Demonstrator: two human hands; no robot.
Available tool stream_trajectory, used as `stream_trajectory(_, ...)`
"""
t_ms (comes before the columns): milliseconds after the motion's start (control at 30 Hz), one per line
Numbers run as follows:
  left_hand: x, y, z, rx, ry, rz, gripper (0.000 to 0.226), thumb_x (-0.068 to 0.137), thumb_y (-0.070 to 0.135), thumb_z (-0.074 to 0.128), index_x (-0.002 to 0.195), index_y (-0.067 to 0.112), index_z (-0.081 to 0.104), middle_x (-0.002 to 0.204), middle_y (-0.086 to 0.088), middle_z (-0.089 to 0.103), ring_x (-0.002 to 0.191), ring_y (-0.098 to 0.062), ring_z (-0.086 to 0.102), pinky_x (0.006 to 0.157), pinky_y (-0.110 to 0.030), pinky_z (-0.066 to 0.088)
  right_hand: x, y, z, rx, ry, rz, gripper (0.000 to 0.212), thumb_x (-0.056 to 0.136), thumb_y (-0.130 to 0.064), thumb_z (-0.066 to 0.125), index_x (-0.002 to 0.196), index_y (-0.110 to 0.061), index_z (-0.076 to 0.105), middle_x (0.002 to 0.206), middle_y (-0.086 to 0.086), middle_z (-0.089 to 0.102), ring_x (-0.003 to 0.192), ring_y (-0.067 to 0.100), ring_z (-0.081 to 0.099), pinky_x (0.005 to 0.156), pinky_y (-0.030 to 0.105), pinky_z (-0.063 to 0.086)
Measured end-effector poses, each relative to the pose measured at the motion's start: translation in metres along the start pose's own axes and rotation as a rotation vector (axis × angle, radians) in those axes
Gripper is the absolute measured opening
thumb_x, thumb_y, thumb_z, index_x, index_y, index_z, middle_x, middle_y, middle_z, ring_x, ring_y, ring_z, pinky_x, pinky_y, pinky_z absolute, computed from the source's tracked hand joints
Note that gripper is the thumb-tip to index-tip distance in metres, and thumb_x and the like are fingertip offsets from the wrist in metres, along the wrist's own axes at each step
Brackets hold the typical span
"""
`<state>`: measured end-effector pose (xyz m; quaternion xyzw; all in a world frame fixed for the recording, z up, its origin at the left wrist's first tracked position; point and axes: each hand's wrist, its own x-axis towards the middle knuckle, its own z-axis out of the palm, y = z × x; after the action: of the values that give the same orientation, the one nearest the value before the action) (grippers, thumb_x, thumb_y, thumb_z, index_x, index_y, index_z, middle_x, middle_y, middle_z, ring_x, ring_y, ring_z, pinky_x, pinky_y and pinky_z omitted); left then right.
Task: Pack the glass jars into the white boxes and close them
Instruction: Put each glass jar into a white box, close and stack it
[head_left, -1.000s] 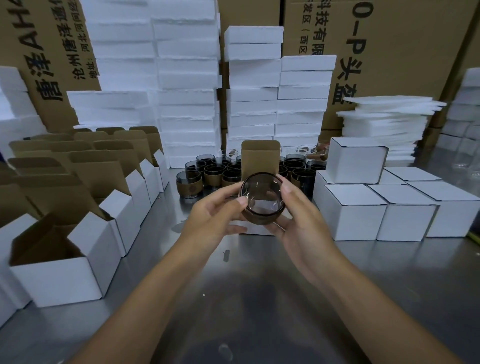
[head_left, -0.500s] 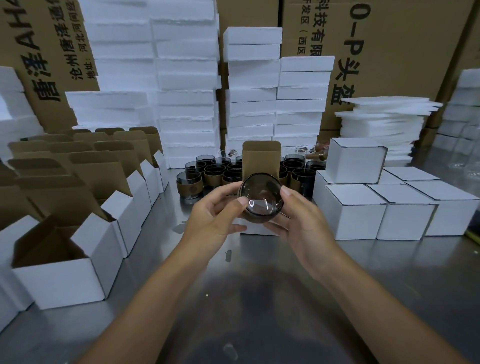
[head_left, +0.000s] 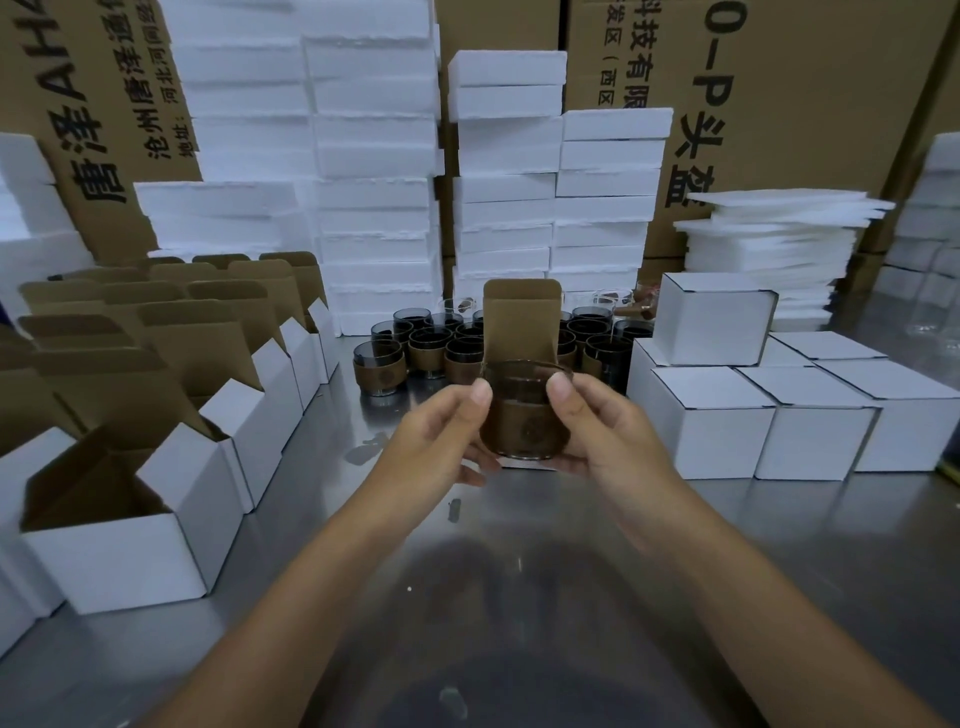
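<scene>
I hold one smoky glass jar (head_left: 522, 421) with a brown sleeve upright above the metal table, in front of an open white box whose brown lid flap (head_left: 521, 319) stands up behind it. My left hand (head_left: 434, 434) grips the jar's left side, thumb near the rim. My right hand (head_left: 608, 426) grips its right side and cups the base. Several more jars (head_left: 431, 348) stand clustered behind. Closed white boxes (head_left: 711, 421) are stacked at the right, open ones (head_left: 119, 525) line the left.
White foam blocks (head_left: 374, 171) are piled high at the back, with thin foam sheets (head_left: 774, 234) at the back right and brown printed cartons (head_left: 779, 93) behind them. The shiny metal table (head_left: 493, 623) stretches toward me.
The jar has been turned from mouth-toward-me to upright, side-on. Both hands stayed on it and shifted their grip, staying in front of the open box.
</scene>
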<state>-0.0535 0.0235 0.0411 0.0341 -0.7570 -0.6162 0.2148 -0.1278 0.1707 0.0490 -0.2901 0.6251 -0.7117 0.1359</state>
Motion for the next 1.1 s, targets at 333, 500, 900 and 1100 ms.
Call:
stream_trajectory(333,-0.0020,-0.0006,0.0029,0.075,-0.068,-0.036,0.061,0.070,0.070,0.061,0.119,0.035,0.050,0.059,0.000,0.064,0.059,-0.014,0.063,0.071,-0.049,0.055,0.0015,-0.0041,-0.0004,-0.115,-0.054,0.157,0.064,0.069,-0.072,0.042,0.092,-0.021,0.071,0.084,0.001,0.074,0.042,0.011,0.048,0.063,0.026,0.043)
stream_trajectory(500,-0.0001,-0.0012,0.0029,-0.015,-0.024,-0.099,0.072,0.058,0.076,0.053,0.102,0.020,0.062,0.062,-0.003,0.063,0.056,-0.014,0.061,0.064,-0.028,0.057,0.0007,-0.0024,0.0019,-0.046,-0.080,0.215,0.052,0.084,-0.062,0.049,0.098,-0.017,0.071,0.088,0.005,0.072,0.047,0.014,0.047,0.058,0.027,0.040)
stream_trajectory(900,0.0026,-0.0049,0.0049,-0.101,-0.077,-0.171,0.076,0.056,0.075,0.058,0.102,0.015,0.063,0.061,-0.007,0.062,0.056,-0.016,0.061,0.058,-0.028,0.055,0.0003,-0.0035,0.0036,-0.067,-0.016,0.293,0.047,0.086,-0.059,0.049,0.095,-0.020,0.073,0.095,0.007,0.073,0.071,0.023,0.053,0.058,0.026,0.046)
stream_trajectory(1100,0.0008,-0.0037,0.0066,-0.073,-0.011,-0.076,0.070,0.062,0.063,0.058,0.117,0.019,0.056,0.078,-0.006,0.070,0.068,-0.015,0.068,0.071,-0.028,0.057,0.0008,-0.0019,0.0028,0.012,0.007,0.188,0.054,0.077,-0.057,0.058,0.111,-0.017,0.065,0.100,0.012,0.071,0.066,0.015,0.060,0.063,0.024,0.049)
